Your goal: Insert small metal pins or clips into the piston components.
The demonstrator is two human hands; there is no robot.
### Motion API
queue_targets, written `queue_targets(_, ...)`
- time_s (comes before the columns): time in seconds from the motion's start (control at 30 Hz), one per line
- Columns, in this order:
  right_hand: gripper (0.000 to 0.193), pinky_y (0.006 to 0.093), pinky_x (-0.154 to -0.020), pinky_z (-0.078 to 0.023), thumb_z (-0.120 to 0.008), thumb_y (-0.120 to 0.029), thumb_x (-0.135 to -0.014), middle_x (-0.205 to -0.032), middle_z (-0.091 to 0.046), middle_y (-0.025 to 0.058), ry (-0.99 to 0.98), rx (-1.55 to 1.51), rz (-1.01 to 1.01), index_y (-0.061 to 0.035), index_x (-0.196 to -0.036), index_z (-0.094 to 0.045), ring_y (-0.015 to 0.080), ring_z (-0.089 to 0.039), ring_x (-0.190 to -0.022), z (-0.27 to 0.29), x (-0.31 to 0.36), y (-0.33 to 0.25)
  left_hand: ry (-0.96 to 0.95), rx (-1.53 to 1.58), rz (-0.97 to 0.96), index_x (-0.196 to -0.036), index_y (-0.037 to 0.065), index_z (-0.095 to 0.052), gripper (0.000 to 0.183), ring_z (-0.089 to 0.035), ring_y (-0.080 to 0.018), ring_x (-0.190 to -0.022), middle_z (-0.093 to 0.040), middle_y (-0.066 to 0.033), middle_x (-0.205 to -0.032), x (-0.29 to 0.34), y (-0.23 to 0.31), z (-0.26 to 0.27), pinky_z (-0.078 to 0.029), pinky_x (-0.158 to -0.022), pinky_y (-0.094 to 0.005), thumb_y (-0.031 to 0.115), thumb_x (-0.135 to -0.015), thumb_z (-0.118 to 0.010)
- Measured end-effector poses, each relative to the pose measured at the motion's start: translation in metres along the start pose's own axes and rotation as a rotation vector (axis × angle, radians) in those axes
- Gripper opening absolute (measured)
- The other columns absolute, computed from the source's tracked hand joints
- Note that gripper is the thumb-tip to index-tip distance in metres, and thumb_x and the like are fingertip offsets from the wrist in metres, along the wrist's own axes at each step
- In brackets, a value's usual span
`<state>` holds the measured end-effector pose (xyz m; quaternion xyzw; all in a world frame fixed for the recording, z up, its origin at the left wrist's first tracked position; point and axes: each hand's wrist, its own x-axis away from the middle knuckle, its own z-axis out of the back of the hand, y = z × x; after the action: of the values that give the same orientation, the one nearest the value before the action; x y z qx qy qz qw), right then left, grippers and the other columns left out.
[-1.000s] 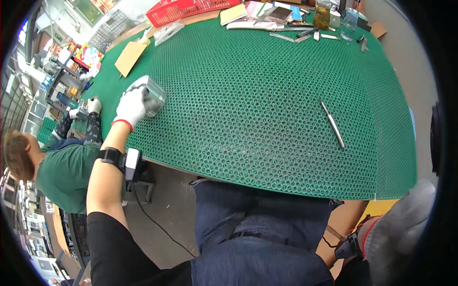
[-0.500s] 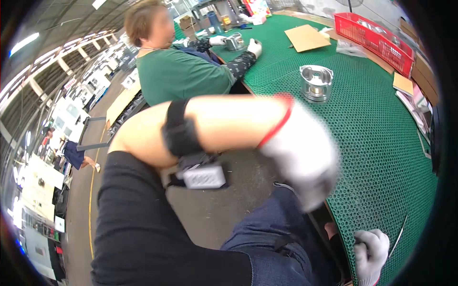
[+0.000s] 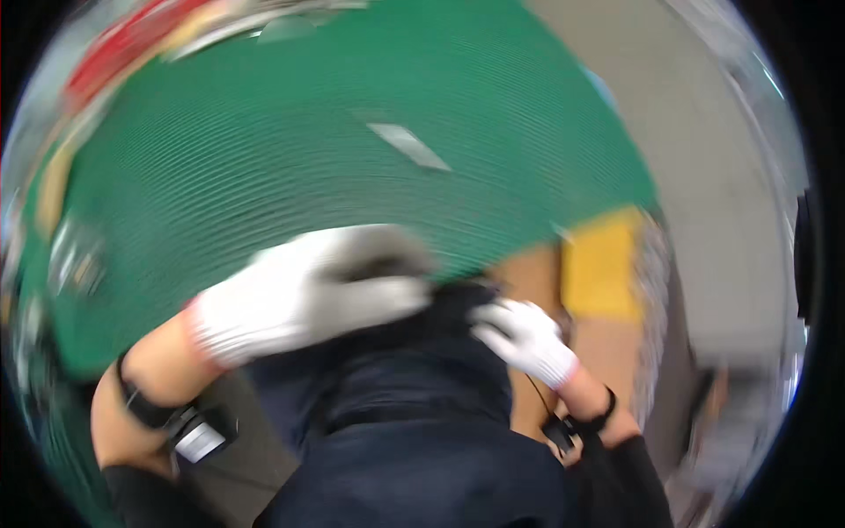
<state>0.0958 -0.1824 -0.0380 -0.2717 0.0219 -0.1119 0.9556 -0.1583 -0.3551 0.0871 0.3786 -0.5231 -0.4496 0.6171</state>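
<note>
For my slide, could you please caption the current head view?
Left hand and right hand, both white-gloved, near a blurred green table.

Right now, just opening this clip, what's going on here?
A person's gloved left hand is at the near edge of the green mat, with the gloved right hand just past that edge. The view is badly blurred, and nothing can be made out in either hand. A pale, streaked object lies out on the mat, apart from both hands, and a shiny part stands toward the far left.
</note>
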Motion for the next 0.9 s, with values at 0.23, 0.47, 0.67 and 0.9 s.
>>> queue_targets(0.23, 0.040, 0.0461, -0.085, -0.051, -0.051, -0.041, -0.092, -0.103, -0.068, 0.0199, 0.009, -0.161, -1.072, -0.0077, -0.103, -0.069, 0.0383, -0.064, -0.098, -0.108, 0.211, 0.101, -0.224, 0.092, 0.013, -0.123, -0.003, -0.056, 0.059, -0.061, -0.0213, -0.106, -0.063, -0.0129, -0.116, -0.098, 0.043, -0.059, -0.046, -0.100, -0.0366, 0.036, -0.083, -0.074)
queue_targets(0.47, 0.038, 0.0358, -0.067, -0.055, -0.056, -0.037, -0.090, -0.082, -0.071, 0.0122, -0.304, -0.525, -1.738, -0.0048, -0.104, -0.070, 0.0219, -0.069, -0.069, -0.232, 0.447, 0.088, -0.306, -0.576, -0.330, -0.125, 0.002, -0.056, 0.049, -0.059, -0.0276, -0.115, -0.061, -0.0144, -0.121, -0.194, 0.075, -0.132, -0.045, -0.100, -0.0352, 0.009, -0.078, -0.071)
queue_targets(0.67, 0.038, 0.0368, -0.069, -0.054, -0.056, -0.037, -0.089, -0.087, -0.071, 0.0117, -0.023, -0.707, -1.704, -0.0066, -0.107, -0.069, 0.0221, -0.069, -0.073, -0.270, 0.409, 0.086, -0.175, -1.268, -0.701, -0.122, 0.007, -0.058, 0.059, -0.053, -0.0391, -0.120, -0.054, -0.0171, -0.132, -0.268, 0.075, -0.162, -0.045, -0.100, -0.0452, 0.007, -0.068, -0.078)
queue_targets(0.9, 0.044, 0.0459, -0.092, -0.048, -0.050, -0.043, -0.092, -0.109, -0.066, 0.0235, 0.245, -0.705, -1.317, -0.0067, -0.110, -0.067, 0.0395, -0.062, -0.105, -0.193, 0.290, 0.119, -0.105, -1.525, -0.720, -0.144, 0.009, -0.038, 0.085, -0.037, -0.0400, -0.136, -0.040, -0.0179, -0.147, -0.374, 0.059, -0.169, -0.032, -0.114, -0.0462, -0.001, -0.067, -0.073)
